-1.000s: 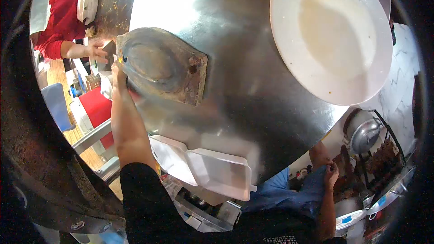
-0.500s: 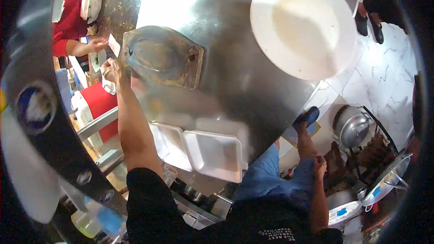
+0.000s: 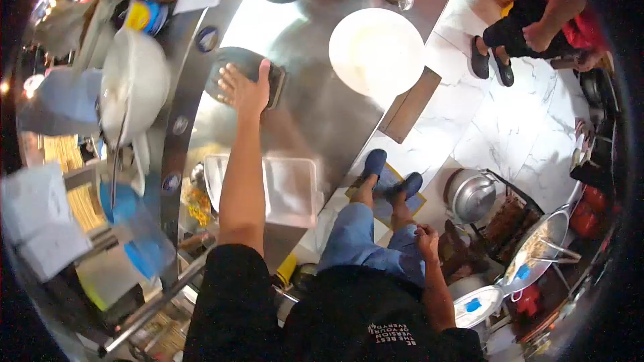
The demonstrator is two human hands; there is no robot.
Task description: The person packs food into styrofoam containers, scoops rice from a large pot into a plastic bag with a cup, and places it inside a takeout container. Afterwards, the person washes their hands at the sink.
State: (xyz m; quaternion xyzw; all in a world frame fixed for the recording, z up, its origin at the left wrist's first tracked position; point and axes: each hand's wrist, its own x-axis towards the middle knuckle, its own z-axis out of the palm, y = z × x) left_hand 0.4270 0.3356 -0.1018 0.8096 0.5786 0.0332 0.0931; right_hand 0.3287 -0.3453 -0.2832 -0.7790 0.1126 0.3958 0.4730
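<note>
At ten o'clock, on the far left, a large pale bowl (image 3: 144, 87) stands beyond the edge of the steel table (image 3: 302, 127). Near eleven, the left hand (image 3: 245, 87) reaches palm down over a dark slab (image 3: 243, 57) that lies on the table; its fingers are spread, with the thumb well out, and whether the palm presses on the slab or hovers cannot be told. Toward eight o'clock, under and beside the forearm, a white foam container (image 3: 292, 191) lies open: opening is done, closing is not, and the slab sits unlifted, so the work looks partway along, though the exact stage is unclear. At one o'clock a white oval plate (image 3: 349, 60) rests near the table's edge, untouched. At four the right hand (image 3: 427, 238) is by the thigh, fingers bent, whether around anything I cannot tell. Just beyond it is a lidded metal pot (image 3: 473, 194). Toward two, another person's hand (image 3: 537, 37) hangs well apart from the table.
</note>
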